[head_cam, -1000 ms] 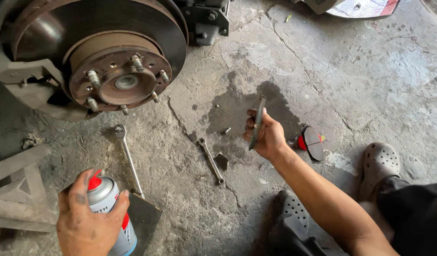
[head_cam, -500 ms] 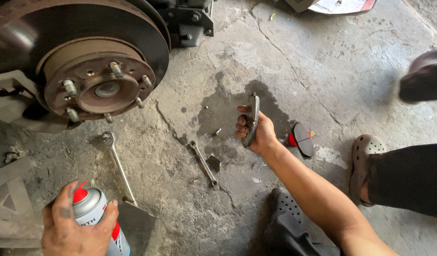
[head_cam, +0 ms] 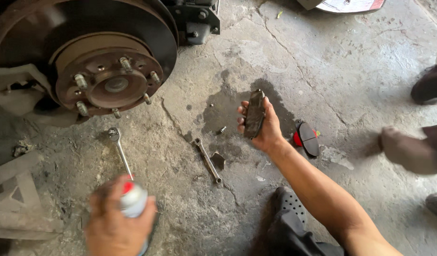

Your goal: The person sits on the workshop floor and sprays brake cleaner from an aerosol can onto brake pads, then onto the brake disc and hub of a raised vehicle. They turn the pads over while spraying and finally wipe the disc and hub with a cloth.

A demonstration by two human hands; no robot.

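Note:
My right hand (head_cam: 266,130) grips a dark brake pad (head_cam: 254,114), held upright over a wet patch on the concrete floor. At the lower left, blurred, my left hand (head_cam: 114,225) is wrapped around a silver spray can with a red cap (head_cam: 130,199). A rusty brake disc with a studded wheel hub (head_cam: 109,83) fills the upper left. Another brake pad with a red mark (head_cam: 306,138) lies on the floor just right of my right hand.
Two wrenches lie on the floor: a long one (head_cam: 120,149) below the hub and a short one (head_cam: 207,160) near a small metal clip (head_cam: 218,160). A bolt (head_cam: 221,129) sits on the wet patch. A black caliper (head_cam: 194,19) hangs at the top. Another person's dark shoes (head_cam: 410,151) stand at the right.
The right hand has turned the brake pad more face-on and kept it over the wet patch. The left hand with the can has moved and is blurred. Another person's shoes have come in at the right.

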